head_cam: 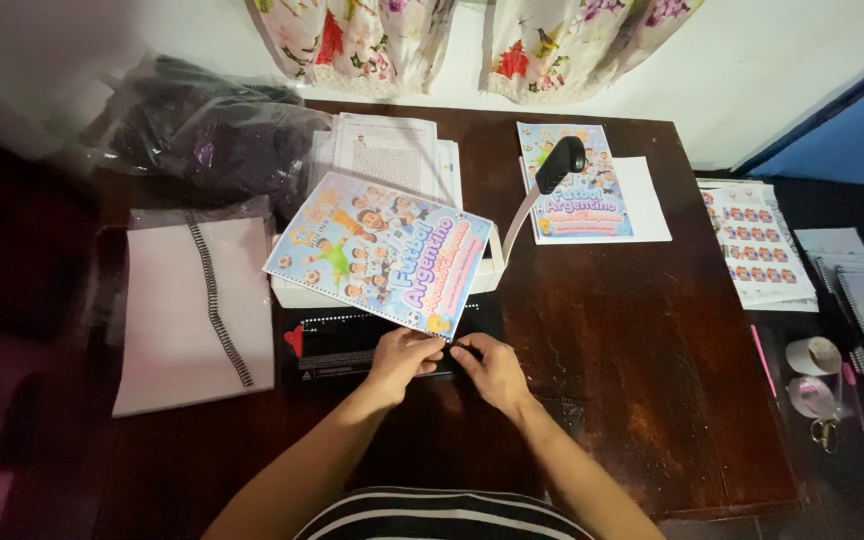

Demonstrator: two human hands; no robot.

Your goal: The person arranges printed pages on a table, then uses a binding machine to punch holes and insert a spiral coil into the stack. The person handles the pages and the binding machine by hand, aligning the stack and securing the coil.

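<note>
Both forearms reach in from the near edge of the dark wooden table (pixel 652 380) and meet at its middle. The left hand (pixel 402 362) and right hand (pixel 490 368) lie knuckles up, fingertips pressed together on the front of the black binding machine (pixel 352 345); what they pinch cannot be made out. The colourful cover sheet (pixel 380 250) rests on the machine, tilted, its long axis running from far left to near right, with its punched edge toward the hands.
</note>
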